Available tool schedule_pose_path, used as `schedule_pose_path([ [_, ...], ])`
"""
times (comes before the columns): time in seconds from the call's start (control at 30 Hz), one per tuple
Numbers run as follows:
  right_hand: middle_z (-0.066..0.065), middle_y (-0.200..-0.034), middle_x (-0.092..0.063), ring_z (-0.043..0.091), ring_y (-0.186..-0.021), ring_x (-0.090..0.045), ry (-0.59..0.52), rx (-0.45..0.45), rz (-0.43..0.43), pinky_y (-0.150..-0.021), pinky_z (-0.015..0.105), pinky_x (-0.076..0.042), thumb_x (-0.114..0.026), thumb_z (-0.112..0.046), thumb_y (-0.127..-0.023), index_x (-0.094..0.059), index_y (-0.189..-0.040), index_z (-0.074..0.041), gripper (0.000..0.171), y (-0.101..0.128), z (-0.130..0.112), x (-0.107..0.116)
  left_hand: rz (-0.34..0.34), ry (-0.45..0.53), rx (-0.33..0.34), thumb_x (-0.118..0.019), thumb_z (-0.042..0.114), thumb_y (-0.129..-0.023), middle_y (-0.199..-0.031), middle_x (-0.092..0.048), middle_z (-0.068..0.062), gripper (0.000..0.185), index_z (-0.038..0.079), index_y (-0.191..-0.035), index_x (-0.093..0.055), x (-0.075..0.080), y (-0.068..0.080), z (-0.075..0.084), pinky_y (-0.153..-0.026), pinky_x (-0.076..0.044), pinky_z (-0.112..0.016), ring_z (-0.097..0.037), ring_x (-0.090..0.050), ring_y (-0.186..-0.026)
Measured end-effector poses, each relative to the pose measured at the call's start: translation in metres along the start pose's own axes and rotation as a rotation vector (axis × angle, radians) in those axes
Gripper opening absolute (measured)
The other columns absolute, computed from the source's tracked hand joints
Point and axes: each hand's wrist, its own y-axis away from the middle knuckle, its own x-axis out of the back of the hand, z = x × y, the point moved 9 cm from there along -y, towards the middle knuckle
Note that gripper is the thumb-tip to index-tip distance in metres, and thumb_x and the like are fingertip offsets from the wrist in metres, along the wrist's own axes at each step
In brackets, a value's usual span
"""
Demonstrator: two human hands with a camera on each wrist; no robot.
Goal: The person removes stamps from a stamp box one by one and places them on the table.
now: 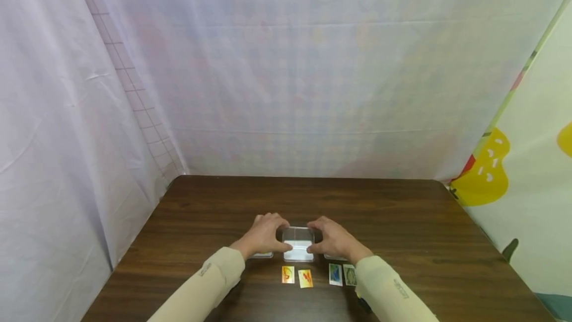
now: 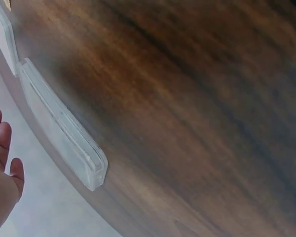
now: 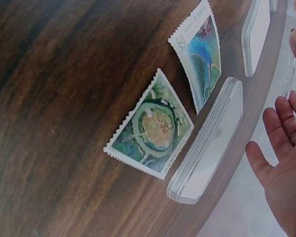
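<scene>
A small clear plastic case (image 1: 298,243) sits in the middle of the dark wooden table (image 1: 402,212). My left hand (image 1: 270,236) grips its left side and my right hand (image 1: 327,238) grips its right side, thumbs on the near edge. Just in front lie two orange stamps (image 1: 288,275) (image 1: 306,279), a blue stamp (image 1: 335,274) (image 3: 202,49) and a green stamp (image 1: 350,275) (image 3: 150,126). In the wrist views only parts of the left hand (image 2: 0,168) and right hand (image 3: 281,168) show at the frame edges.
Flat clear cases lie on the table beside each wrist: one (image 2: 64,133) by the left hand, one (image 3: 207,143) next to the green stamp, with another (image 3: 256,34) beyond. White cloth walls stand left and behind, a printed sheet (image 1: 514,163) at right.
</scene>
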Motion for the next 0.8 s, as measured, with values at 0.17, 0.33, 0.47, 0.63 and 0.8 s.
schedule_pose_path([
  [0.17,0.006,-0.110,-0.060,0.022,-0.098,-0.058,0.001,-0.010,-0.021,-0.090,0.048,-0.047,-0.086,-0.030,-0.074,-0.064,-0.124,-0.002,0.061,0.001,0.001,-0.004,-0.009,-0.004,-0.013,-0.082,0.048,-0.072,-0.103,-0.061,0.005,0.055,0.014,-0.113,-0.069,-0.003,0.002,0.001,-0.090,-0.037,-0.038,-0.015,-0.053,-0.097],
  [0.33,0.004,-0.109,-0.061,0.023,-0.099,-0.057,0.018,-0.007,-0.025,-0.089,0.049,-0.047,-0.087,-0.031,-0.073,-0.066,-0.122,-0.005,0.060,0.003,0.002,-0.009,-0.045,0.005,-0.015,-0.083,0.046,-0.072,-0.102,-0.060,0.005,0.054,0.013,-0.112,-0.069,-0.006,0.005,0.001,-0.089,-0.037,-0.038,-0.015,-0.052,-0.096],
  [0.47,0.004,-0.113,-0.061,0.028,-0.104,-0.057,0.048,-0.032,-0.044,-0.089,0.054,-0.047,-0.086,-0.034,-0.073,-0.066,-0.123,-0.009,0.060,0.005,0.005,-0.013,-0.067,0.001,-0.012,-0.082,0.047,-0.072,-0.103,-0.061,0.005,0.054,0.013,-0.112,-0.069,-0.009,0.007,0.001,-0.090,-0.036,-0.038,-0.015,-0.052,-0.097],
  [0.63,0.005,-0.113,-0.061,0.029,-0.105,-0.057,0.078,-0.007,-0.052,-0.093,0.055,-0.044,-0.086,-0.036,-0.073,-0.066,-0.123,-0.009,0.060,0.006,0.006,-0.017,-0.079,-0.023,-0.029,-0.081,0.050,-0.072,-0.104,-0.062,0.005,0.055,0.013,-0.112,-0.069,-0.013,0.009,0.003,-0.090,-0.037,-0.037,-0.014,-0.053,-0.097],
  [0.8,0.005,-0.110,-0.062,0.030,-0.105,-0.058,0.103,0.041,-0.040,-0.095,0.058,-0.041,-0.086,-0.036,-0.071,-0.067,-0.121,-0.007,0.061,0.009,0.004,-0.020,-0.091,-0.057,-0.040,-0.081,0.052,-0.072,-0.105,-0.062,0.005,0.056,0.014,-0.112,-0.070,-0.015,0.010,0.004,-0.088,-0.038,-0.036,-0.014,-0.053,-0.097],
])
